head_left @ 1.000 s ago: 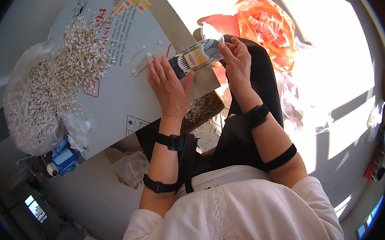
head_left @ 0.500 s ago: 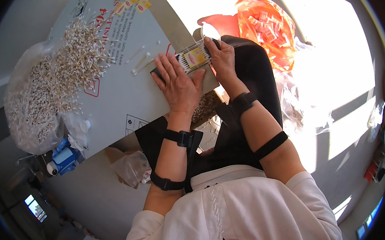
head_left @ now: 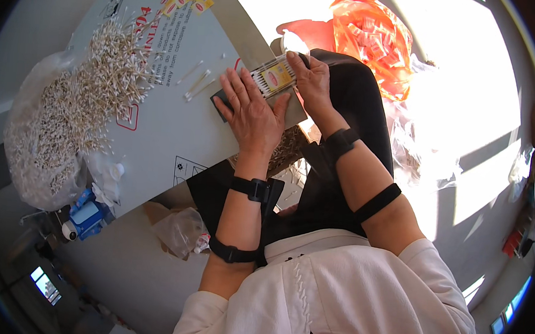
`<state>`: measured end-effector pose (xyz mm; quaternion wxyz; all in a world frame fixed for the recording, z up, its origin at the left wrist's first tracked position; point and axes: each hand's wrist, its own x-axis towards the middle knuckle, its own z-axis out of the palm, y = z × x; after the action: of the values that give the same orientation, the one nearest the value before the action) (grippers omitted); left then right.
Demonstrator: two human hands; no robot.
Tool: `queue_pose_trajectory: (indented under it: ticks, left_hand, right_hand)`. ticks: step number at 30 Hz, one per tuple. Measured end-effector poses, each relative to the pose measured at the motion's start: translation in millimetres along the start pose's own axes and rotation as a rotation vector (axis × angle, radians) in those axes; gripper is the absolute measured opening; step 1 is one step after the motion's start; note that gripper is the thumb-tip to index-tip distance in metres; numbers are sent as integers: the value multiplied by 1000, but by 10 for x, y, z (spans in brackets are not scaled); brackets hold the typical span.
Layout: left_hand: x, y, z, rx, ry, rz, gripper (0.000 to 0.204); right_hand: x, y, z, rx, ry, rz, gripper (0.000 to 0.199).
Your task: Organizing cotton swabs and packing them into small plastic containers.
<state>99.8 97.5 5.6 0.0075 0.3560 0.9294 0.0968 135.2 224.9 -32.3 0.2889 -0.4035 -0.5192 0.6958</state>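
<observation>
A shallow dark-edged tray with a row of cotton swabs [head_left: 256,82] and a yellow label card [head_left: 278,76] lies at the table's right edge. My left hand [head_left: 251,111] rests on its left end, fingers stretched flat and thumb apart. At the other end, my right hand [head_left: 313,83] grips the tray, thumb on top; its remaining fingers are mostly hidden. A few loose swabs [head_left: 197,84] lie just left of my left hand. Under my left hand, part of the tray is hidden.
A large heap of cotton swabs [head_left: 109,81] spills from a clear plastic bag [head_left: 24,144] on the left of the grey table [head_left: 158,137]. Yellow cards [head_left: 186,1] lie at the far edge. An orange bag [head_left: 400,40] of small packs stands beyond my right leg.
The view has shifted slightly. Both hands keep nearly the same places on the tray, the left still flat and the right still gripping.
</observation>
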Motion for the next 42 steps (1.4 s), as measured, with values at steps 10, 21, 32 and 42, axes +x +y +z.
queue_pose_trajectory:
  ticks: [10,21,32,42]
  left_hand:
    - [-159,-44,-41,-29,5,10,95]
    - [-157,115,21,-57,-7,8,99]
    - [-114,-141,-23,-37,91,23,89]
    - [330,-1238,-322,-235,379,-29,39]
  right_hand:
    - [-26,-85,-10,121,-2,99,35]
    - [60,116,-7,26,3,-1,36]
    - [-61,-88,28,130,-59,97,26]
    - [-359,-533,125,-552,-318,-546,21]
